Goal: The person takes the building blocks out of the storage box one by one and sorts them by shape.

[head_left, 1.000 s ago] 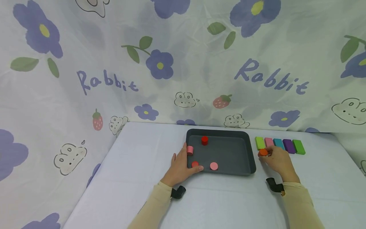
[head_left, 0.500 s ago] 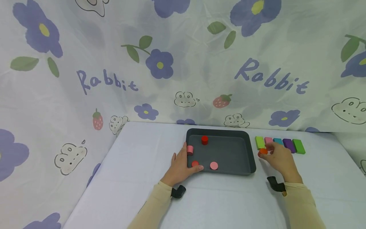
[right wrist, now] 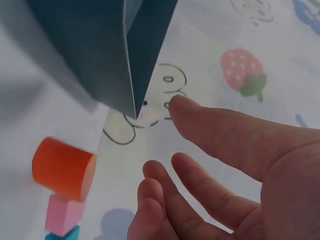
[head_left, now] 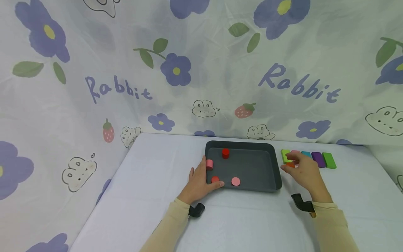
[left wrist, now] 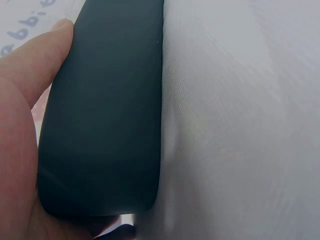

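Observation:
My left hand (head_left: 196,183) rests against the near left corner of a dark grey baking tray (head_left: 252,164), fingers straight along its left side and thumb along the front rim. In the left wrist view that thumb touches the tray wall (left wrist: 105,110). Four-sided and shallow, the tray holds a red cylinder (head_left: 225,153), a pink cylinder (head_left: 209,164), another red one (head_left: 215,179) by my thumb and a light pink one (head_left: 235,181). Right of the tray, my right hand (head_left: 305,173) holds nothing, thumb and fingers spread. Apart from it stands an orange cylinder (right wrist: 62,169), partly hidden in the head view.
Behind the orange cylinder lies a row of flat blocks: lime (head_left: 284,154), pink (head_left: 295,152), blue (head_left: 306,154), purple (head_left: 318,159) and green (head_left: 329,160). A printed cloth (head_left: 176,105) hangs behind the white table (head_left: 252,224).
My right hand has let go of the orange cylinder, its thumb and fingers parting. The cylinder now stands in front of the lime and pink blocks. The left hand stays at the tray.

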The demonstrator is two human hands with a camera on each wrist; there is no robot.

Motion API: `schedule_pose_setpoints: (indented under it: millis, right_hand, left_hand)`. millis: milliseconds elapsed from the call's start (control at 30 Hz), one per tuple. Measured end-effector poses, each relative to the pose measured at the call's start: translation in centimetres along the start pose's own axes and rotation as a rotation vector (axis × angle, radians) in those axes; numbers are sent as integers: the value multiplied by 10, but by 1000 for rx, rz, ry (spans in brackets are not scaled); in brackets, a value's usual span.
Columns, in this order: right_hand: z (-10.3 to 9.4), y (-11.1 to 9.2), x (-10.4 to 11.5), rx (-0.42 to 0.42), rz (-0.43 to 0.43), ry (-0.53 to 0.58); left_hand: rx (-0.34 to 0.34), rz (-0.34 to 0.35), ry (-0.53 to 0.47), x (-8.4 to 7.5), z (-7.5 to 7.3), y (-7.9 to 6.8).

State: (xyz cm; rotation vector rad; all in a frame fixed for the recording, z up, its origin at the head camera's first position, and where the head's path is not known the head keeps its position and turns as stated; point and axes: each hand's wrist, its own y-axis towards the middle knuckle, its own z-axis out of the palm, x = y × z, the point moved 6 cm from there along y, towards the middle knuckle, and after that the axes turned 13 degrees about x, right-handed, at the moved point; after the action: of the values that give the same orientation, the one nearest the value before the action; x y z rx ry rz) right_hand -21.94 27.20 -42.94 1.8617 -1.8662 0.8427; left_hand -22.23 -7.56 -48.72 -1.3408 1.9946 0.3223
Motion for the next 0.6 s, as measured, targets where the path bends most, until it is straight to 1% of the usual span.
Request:
schedule_pose_setpoints:
  millis: [100, 233, 433, 600]
  right_hand:
    - [2, 0, 4, 11, -26, 9]
    - [5, 0, 11, 6, -82, 13]
    - [10, -1, 19, -2, -143, 24]
    - [21, 0, 25, 33, -188, 51]
  left_hand:
    - [3, -1, 4, -1, 0, 0]
    - [4, -3, 5, -1, -1, 0]
    - [3, -9, 8, -1, -1, -1]
    - [2, -8, 16, 0, 0, 0]
